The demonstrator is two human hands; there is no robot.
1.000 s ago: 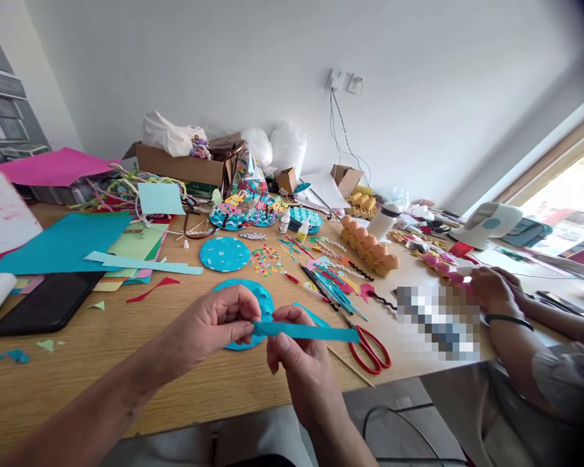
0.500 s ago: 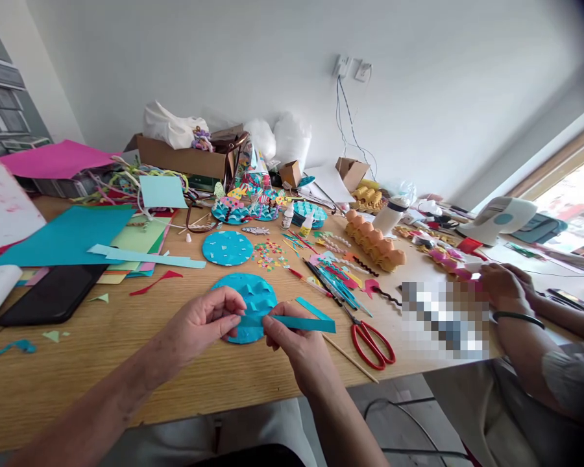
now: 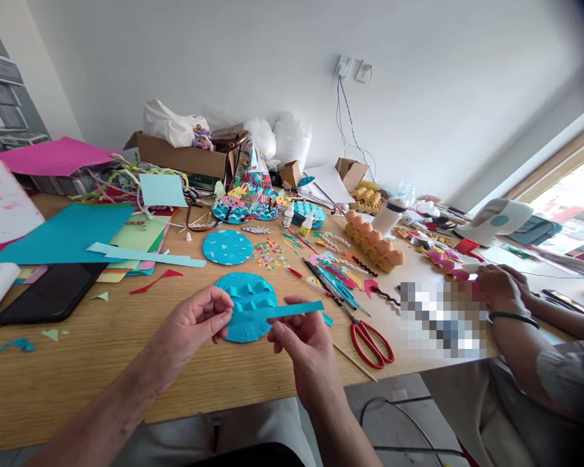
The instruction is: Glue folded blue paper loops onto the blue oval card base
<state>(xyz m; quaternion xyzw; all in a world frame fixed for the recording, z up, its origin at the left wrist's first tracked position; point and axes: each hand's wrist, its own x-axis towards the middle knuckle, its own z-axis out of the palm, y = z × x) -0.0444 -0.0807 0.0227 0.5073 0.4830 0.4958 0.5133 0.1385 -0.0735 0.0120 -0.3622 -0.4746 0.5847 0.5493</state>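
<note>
My left hand (image 3: 202, 319) is closed in a pinch on the left end of a blue paper strip (image 3: 296, 309). The strip stretches rightward across the fingers of my right hand (image 3: 304, 344), whose thumb sits apart below it, so that hand looks loosely open. Behind and beneath the strip, a round blue disc (image 3: 248, 285) lies on the table, with rows of raised wavy paper strips on it; its lower part is partly covered by my hands. Another blue strip (image 3: 328, 320) shows just past my right fingers.
Red-handled scissors (image 3: 372, 344) and a wooden stick (image 3: 355, 363) lie to the right. A second blue disc (image 3: 228, 247) with pale bits is farther back. Coloured paper (image 3: 63, 233) and a black phone (image 3: 48, 295) are left. Another person's hands (image 3: 503, 288) work at far right.
My right thumb has come off the strip and the right hand has shifted slightly right and loosened. The strip's right end has risen. My left hand has moved a little left.
</note>
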